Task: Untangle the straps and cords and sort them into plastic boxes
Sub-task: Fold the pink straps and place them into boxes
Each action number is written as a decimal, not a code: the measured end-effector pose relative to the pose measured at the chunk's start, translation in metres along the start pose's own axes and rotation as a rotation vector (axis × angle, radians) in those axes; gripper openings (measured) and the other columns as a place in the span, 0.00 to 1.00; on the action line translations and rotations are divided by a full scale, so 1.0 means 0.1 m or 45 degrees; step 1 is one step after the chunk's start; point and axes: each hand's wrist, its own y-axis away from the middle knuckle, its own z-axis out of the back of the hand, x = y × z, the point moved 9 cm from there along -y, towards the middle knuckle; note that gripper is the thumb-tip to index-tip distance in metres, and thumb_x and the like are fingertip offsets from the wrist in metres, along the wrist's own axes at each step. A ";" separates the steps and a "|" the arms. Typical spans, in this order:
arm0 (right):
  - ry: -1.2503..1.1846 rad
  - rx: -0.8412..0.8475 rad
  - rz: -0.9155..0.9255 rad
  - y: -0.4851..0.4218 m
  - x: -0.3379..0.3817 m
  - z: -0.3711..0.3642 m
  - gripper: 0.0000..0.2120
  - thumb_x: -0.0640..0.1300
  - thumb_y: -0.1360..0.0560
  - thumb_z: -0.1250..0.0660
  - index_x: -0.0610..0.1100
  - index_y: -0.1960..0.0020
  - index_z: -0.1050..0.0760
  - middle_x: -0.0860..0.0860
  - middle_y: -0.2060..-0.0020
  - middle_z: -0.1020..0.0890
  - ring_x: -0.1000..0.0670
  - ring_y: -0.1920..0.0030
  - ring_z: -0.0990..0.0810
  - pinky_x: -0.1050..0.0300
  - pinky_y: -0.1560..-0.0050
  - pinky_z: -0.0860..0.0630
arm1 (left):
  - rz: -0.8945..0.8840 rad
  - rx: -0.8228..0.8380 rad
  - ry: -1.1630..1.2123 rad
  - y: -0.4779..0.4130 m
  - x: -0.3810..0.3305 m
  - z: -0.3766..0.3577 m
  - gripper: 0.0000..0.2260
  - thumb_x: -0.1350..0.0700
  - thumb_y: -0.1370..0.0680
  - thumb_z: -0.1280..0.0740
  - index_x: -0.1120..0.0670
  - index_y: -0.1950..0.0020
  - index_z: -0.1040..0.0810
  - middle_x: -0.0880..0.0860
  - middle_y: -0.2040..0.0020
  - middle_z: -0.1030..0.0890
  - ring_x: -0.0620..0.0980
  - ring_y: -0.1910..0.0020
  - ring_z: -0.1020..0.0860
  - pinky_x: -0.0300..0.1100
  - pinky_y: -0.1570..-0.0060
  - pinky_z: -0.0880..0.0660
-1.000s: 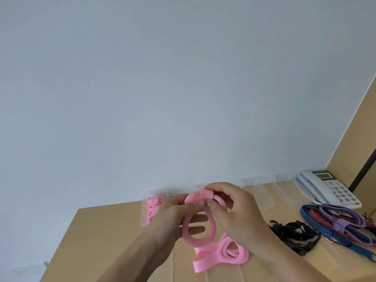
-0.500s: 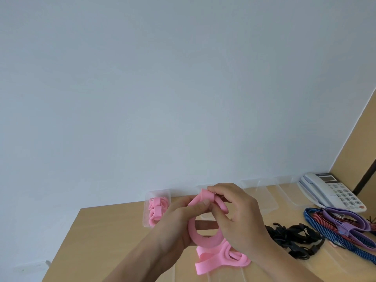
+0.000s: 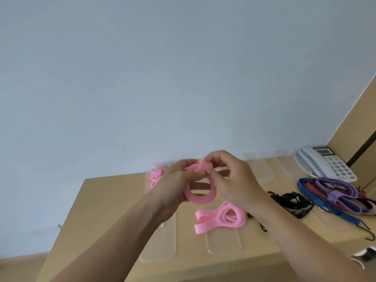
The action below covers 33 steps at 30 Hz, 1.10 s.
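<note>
I see both hands raised over the light wooden bench (image 3: 105, 200): L hand (image 3: 179, 181) grip clenched on the coiled pink flat elastic strap (image 3: 200, 198), R hand (image 3: 234, 180) grip pinching its folded top end. 2nd loose pink strap (image 3: 221, 218) lies on the bench just below, more pink straps in the clear plastic box (image 3: 159, 165) back left. Black cord tangle (image 3: 289, 200) and blue/red/purple bungee cords (image 3: 335, 192) sit to the right, apart from the hands.

Head cam, fwd-down, close over desk (image 3: 105, 200)

On the table (image 3: 105, 200) a box (image 3: 149, 171) sits back left, a strap (image 3: 221, 219) centre, cords (image 3: 335, 192) before the phone (image 3: 325, 165) right.
</note>
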 end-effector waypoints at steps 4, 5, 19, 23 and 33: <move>0.188 0.197 -0.059 -0.05 -0.05 -0.12 0.12 0.39 0.21 0.33 0.49 0.39 0.21 0.59 0.46 0.20 0.59 0.45 0.22 0.60 0.44 0.23 | 0.046 -0.090 -0.084 0.00 0.02 0.07 0.20 0.65 0.21 0.33 0.58 0.29 0.28 0.57 0.40 0.15 0.62 0.46 0.14 0.62 0.39 0.22; 0.209 0.234 -0.056 -0.05 -0.03 -0.15 0.11 0.39 0.21 0.34 0.49 0.42 0.20 0.59 0.48 0.20 0.59 0.47 0.21 0.60 0.45 0.23 | 0.056 -0.101 -0.097 0.00 0.03 0.08 0.20 0.65 0.21 0.33 0.58 0.29 0.28 0.58 0.41 0.15 0.62 0.46 0.14 0.63 0.38 0.22; 0.296 -0.090 0.264 -0.01 0.20 -0.14 0.16 0.28 0.32 0.28 0.42 0.47 0.17 0.51 0.52 0.16 0.48 0.50 0.19 0.55 0.48 0.23 | 0.118 0.029 0.535 -0.05 0.27 0.02 0.07 0.62 0.22 0.30 0.61 0.50 0.12 0.61 0.46 0.15 0.58 0.45 0.15 0.49 0.44 0.18; 0.244 -0.121 0.299 0.06 0.17 -0.19 0.15 0.27 0.35 0.25 0.42 0.53 0.16 0.50 0.53 0.15 0.49 0.52 0.18 0.64 0.49 0.24 | 0.134 -0.038 0.467 -0.03 0.31 0.14 0.06 0.61 0.23 0.28 0.62 0.52 0.13 0.61 0.47 0.14 0.57 0.46 0.15 0.49 0.43 0.17; 0.272 0.132 0.143 0.22 -0.05 -0.64 0.15 0.41 0.36 0.17 0.47 0.51 0.16 0.66 0.48 0.23 0.61 0.48 0.23 0.73 0.48 0.30 | 0.283 0.001 0.373 -0.06 0.60 0.49 0.14 0.70 0.21 0.33 0.69 0.36 0.21 0.69 0.39 0.18 0.67 0.38 0.18 0.58 0.33 0.23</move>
